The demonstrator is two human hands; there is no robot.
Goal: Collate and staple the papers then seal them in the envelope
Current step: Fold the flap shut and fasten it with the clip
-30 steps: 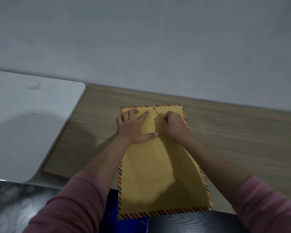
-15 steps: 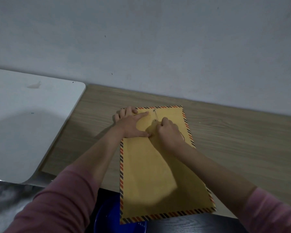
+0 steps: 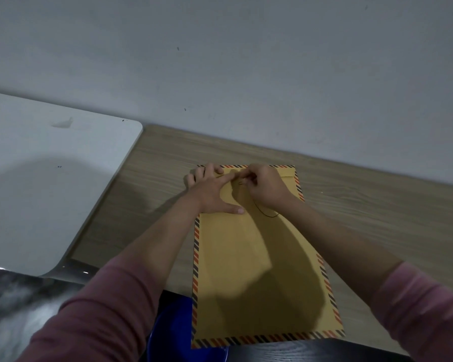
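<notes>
A large tan envelope (image 3: 251,270) with a red, black and orange striped border lies on the wooden table (image 3: 364,205), its near end overhanging the table's front edge. My left hand (image 3: 212,192) presses flat on its top left part, fingers spread, index finger pointing at the clasp near the top edge. My right hand (image 3: 264,186) pinches the thin dark closure string (image 3: 266,211) at the clasp; a loop of it trails below my wrist. No papers or stapler are in view.
A white rounded-corner tabletop (image 3: 50,184) adjoins the wooden table on the left. A grey wall rises behind. A blue round object (image 3: 168,335) shows below the table edge under the envelope. A dark surface runs along the bottom right.
My right hand has moved up to the clasp near the envelope's top edge, pulling the string with it. My left hand has shifted slightly, its index finger now reaching toward the clasp.
</notes>
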